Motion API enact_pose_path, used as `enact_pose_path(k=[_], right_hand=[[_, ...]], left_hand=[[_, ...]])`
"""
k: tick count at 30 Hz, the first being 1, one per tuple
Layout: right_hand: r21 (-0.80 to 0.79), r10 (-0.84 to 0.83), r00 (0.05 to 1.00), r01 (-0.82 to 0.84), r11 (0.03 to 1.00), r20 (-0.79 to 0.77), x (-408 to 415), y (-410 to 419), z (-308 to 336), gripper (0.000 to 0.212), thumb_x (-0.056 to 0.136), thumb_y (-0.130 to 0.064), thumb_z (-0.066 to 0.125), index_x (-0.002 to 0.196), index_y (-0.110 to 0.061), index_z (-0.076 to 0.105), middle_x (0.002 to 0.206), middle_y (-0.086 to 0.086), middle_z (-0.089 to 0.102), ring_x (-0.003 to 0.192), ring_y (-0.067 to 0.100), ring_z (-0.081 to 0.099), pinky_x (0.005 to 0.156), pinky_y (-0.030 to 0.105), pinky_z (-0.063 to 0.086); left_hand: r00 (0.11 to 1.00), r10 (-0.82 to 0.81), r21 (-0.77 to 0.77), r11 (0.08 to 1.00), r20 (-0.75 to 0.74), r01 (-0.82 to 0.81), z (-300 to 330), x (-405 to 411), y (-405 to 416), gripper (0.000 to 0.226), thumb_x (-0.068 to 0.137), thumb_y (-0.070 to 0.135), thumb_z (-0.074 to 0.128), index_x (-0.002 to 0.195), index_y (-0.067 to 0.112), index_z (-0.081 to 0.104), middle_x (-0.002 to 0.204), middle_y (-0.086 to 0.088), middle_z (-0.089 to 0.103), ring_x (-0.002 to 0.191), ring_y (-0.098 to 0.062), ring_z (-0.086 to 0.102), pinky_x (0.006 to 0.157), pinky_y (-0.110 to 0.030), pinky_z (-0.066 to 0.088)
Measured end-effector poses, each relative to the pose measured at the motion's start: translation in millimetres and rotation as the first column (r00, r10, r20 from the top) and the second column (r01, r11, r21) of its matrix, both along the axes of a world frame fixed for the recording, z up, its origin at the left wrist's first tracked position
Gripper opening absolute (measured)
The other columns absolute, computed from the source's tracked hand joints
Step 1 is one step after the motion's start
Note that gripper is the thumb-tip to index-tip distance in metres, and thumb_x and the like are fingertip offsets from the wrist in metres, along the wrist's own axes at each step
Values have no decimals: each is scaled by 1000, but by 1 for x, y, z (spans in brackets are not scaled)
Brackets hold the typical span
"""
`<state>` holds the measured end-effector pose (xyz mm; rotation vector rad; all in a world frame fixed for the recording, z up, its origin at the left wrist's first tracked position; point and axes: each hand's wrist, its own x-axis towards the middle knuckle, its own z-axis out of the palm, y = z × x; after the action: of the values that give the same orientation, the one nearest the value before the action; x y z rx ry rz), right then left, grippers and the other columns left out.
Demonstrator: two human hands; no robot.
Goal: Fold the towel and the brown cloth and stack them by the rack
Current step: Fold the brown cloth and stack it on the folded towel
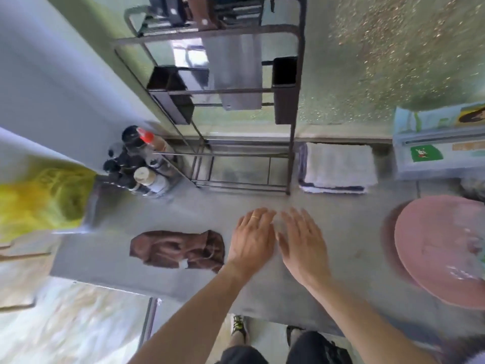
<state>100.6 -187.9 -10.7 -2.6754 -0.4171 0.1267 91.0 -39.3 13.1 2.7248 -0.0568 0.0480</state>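
1. Head view looks down on a grey counter [349,240] with a dark metal rack [244,164] standing at its far edge; every place below is given from that rack
2. White towel [338,168] lies folded flat just beside the rack's right leg, its dark-striped edges showing along the left and near sides
3. Brown cloth [178,249] lies crumpled and unfolded on the counter, nearer the person than the rack and off to its left, well apart from the towel
4. Left hand [253,239] hovers palm down over bare counter in front of the rack, fingers spread and released, grasping nothing; a ring shows on one finger
5. Right hand [301,244] sits just beside the left one, also in front of the rack, flat and loose with nothing in it; motion blur makes it unclear whether either palm touches the counter
6. Cluster of bottles [139,161], one with a red cap, stands just left of the rack's base
7. Pink round plate [443,248] rests far to the right of the rack, near the counter's front
8. Light blue boxes [441,151] sit right of the rack, beyond the towel
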Motion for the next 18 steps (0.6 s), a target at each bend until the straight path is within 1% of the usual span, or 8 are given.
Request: enact_pose_path(k=[4, 7, 9, 11, 13, 15, 16, 18], right_hand=[[55, 163, 977, -156, 986, -139, -39, 82, 3, 43, 92, -34, 59, 130, -16, 56, 131, 7, 64, 118, 30, 60, 99, 43, 52], [92, 177, 946, -157, 983, -273, -57, 134, 9, 34, 92, -28, 60, 125, -19, 56, 121, 2, 65, 110, 27, 60, 92, 40, 51], [82, 158, 934, -139, 987, -321, -68, 160, 7, 29, 92, -26, 60, 120, -20, 58, 115, 2, 65, 106, 28, 61, 88, 40, 52], [81, 160, 930, -141, 987, -330, -78, 181, 4, 29, 89, -25, 62, 118, -21, 59, 114, 2, 65, 105, 28, 61, 86, 42, 53], [76, 169, 930, -153, 985, -325, -85, 197, -1, 36, 89, -24, 63, 125, -23, 56, 122, 1, 61, 109, 27, 59, 88, 42, 54], [60, 161, 933, -150, 987, -323, -90, 208, -4, 47, 90, -24, 64, 135, -24, 50, 130, 0, 57, 112, 27, 57, 88, 42, 54], [39, 155, 934, -151, 988, -320, -90, 213, -7, 50, 90, -25, 65, 137, -26, 49, 130, 1, 55, 112, 27, 57, 87, 41, 55], [-14, 138, 941, -149, 989, -308, -89, 221, -10, 50, 87, -29, 68, 134, -27, 50, 127, 1, 51, 107, 26, 58, 82, 40, 55]], left_hand=[[992, 120, 98, 989, -43, -115, -9, -47, 89, 26, 87, 14, 61, 112, 16, 66, 111, -4, 68, 96, -28, 65, 82, -39, 53], [972, 162, 210, 970, -169, -125, -19, -74, 154, 27, 85, 33, 65, 108, 20, 64, 106, -1, 65, 98, -27, 61, 82, -39, 52], [963, 179, 168, 975, -201, -146, -26, -94, 190, 23, 85, 34, 62, 100, 18, 64, 100, -3, 64, 92, -29, 63, 75, -41, 54], [966, 157, 109, 985, -207, -137, -33, -112, 215, 21, 79, 27, 69, 95, 15, 64, 99, -7, 66, 87, -31, 66, 67, -41, 58], [967, 110, 89, 992, -231, -92, -40, -125, 231, 28, 71, 23, 76, 95, 15, 65, 102, -10, 67, 89, -34, 66, 67, -44, 60], [970, 105, 97, 992, -220, -86, -51, -131, 243, 27, 69, 20, 77, 92, 15, 66, 100, -10, 66, 88, -34, 65, 60, -43, 59], [973, 103, 92, 992, -206, -85, -56, -131, 247, 20, 72, 20, 74, 91, 16, 67, 97, -9, 66, 88, -33, 64, 59, -42, 59], [979, 100, 54, 994, -179, -92, -62, -128, 251, 13, 80, 22, 62, 90, 17, 69, 94, -7, 64, 89, -32, 61, 67, -43, 58]])
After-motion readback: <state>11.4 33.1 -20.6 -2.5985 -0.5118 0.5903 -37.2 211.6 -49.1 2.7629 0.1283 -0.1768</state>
